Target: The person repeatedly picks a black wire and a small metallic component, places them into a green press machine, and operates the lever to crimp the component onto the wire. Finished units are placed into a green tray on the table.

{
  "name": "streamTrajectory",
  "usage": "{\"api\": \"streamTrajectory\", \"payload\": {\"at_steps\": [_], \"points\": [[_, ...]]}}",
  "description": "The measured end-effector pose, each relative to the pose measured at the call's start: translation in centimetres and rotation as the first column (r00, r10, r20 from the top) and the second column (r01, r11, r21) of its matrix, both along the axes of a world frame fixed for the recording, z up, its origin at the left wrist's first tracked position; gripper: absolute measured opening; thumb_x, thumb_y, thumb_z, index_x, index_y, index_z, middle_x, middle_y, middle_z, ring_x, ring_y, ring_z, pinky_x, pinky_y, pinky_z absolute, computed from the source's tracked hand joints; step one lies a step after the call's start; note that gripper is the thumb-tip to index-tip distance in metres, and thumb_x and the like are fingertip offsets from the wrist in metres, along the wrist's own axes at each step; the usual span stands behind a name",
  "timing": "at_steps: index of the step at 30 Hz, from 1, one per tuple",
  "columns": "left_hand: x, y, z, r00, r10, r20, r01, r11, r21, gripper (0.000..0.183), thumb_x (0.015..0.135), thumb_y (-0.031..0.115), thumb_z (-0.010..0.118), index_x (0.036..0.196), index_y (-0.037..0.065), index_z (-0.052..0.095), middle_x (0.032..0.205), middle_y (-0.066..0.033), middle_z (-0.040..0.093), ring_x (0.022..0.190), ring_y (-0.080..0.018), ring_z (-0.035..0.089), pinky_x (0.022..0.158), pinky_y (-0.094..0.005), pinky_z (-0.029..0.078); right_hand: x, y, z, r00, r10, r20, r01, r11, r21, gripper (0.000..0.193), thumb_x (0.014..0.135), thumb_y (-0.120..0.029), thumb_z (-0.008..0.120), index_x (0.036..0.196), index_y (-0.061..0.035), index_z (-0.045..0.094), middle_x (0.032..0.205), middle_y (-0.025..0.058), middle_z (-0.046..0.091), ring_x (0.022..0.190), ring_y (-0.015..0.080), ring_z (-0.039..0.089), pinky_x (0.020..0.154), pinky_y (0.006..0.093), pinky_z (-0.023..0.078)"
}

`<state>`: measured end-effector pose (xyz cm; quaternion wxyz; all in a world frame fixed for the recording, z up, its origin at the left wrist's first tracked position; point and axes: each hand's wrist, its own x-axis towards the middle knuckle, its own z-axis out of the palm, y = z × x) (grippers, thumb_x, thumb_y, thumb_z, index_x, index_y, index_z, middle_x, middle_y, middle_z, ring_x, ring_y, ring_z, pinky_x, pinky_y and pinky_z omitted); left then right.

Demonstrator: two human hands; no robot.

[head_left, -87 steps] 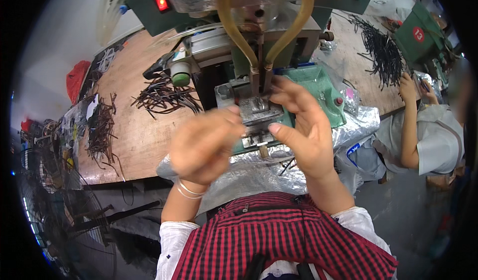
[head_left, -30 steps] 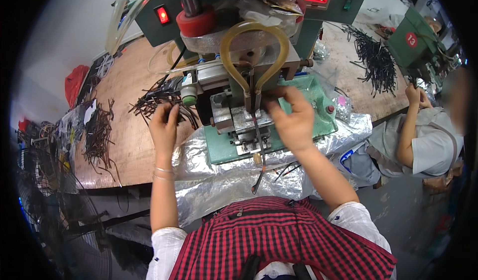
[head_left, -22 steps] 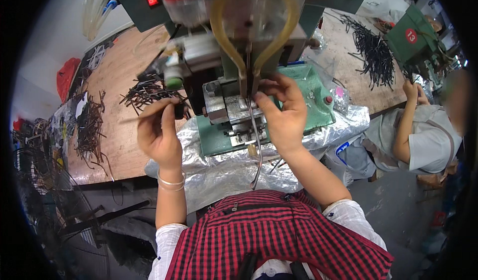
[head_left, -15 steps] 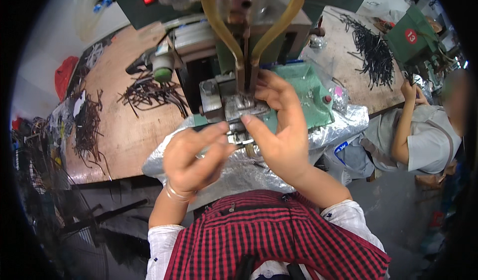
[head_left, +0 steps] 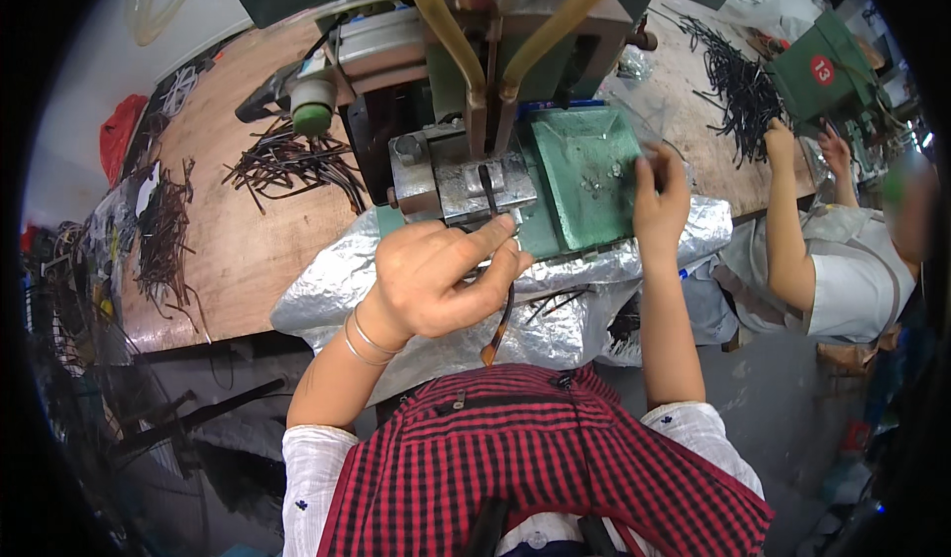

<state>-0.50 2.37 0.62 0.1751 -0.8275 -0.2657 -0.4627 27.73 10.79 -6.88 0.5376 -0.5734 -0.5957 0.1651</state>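
My left hand (head_left: 436, 275) is closed, thumb and forefinger pinching a short black cord (head_left: 508, 309). The cord's far end reaches up onto the metal fixture block (head_left: 471, 193) of the machine. Its brown-orange tip hangs down toward my apron. My right hand (head_left: 662, 205) is at the right wall of a green tray (head_left: 560, 225), fingers loosely bent and a little apart, with nothing visible in them. Small bits (head_left: 604, 183) lie in the tray. Two metal prongs (head_left: 489, 121) joined to yellowish tubes stand just above the fixture block.
Dark cords lie in a bundle (head_left: 292, 166) and a longer heap (head_left: 163, 230) on the wooden table (head_left: 213, 201). Silver sheeting (head_left: 332, 280) covers the front edge. A green-tipped knob (head_left: 312, 116) juts out left. At right, a co-worker (head_left: 832, 270) sits near more black cords (head_left: 743, 101).
My right hand has left the fixture and moved right to the tray's edge. My left hand has shifted right and up, and the cord now shows in its pinch.
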Motion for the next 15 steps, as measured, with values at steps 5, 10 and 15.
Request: {"api": "streamTrajectory", "payload": {"at_steps": [5, 10, 15], "points": [[-0.2, -0.3, -0.1, 1.000, 0.022, 0.012, -0.022, 1.000, -0.007, 0.022, 0.074, 0.014, 0.086, 0.084, 0.009, 0.068, 0.095, -0.0100, 0.073, 0.052, -0.0081, 0.054, 0.044, -0.0219, 0.039, -1.2, -2.8, 0.0, 0.919, 0.067, 0.389, -0.017, 0.991, -0.130, 0.011, 0.080, -0.007, 0.074, 0.087, -0.0017, 0.068, 0.089, 0.0161, 0.068, 0.088, 0.0366, 0.063, 0.090, 0.0440, 0.049], [0.0, -2.5, -1.5, 0.991, 0.027, 0.132, -0.004, 0.984, -0.177, 0.021, 0.078, 0.012, 0.079, 0.097, 0.005, 0.073, 0.113, -0.0162, 0.073, 0.063, -0.0128, 0.064, 0.049, -0.0264, 0.048, -2.2, -2.4, -0.4, 0.825, -0.033, 0.565, 0.073, 0.996, -0.048, 0.013, 0.079, -0.009, 0.073, 0.086, -0.0011, 0.066, 0.092, 0.0184, 0.064, 0.092, 0.0402, 0.060, 0.086, 0.0485, 0.048], [-6.1, -6.3, -2.2, 0.915, 0.397, -0.071, -0.403, 0.908, -0.113, 0.024, 0.079, 0.015, 0.079, 0.103, 0.012, 0.074, 0.109, -0.0123, 0.073, 0.065, -0.0145, 0.065, 0.054, -0.0262, 0.051, -2.6, -3.2, 0.2, 0.759, -0.014, 0.651, 0.049, 0.998, -0.036, 0.010, 0.084, -0.004, 0.066, 0.090, 0.0007, 0.060, 0.094, 0.0206, 0.065, 0.093, 0.0428, 0.060, 0.085, 0.0498, 0.048]]}}
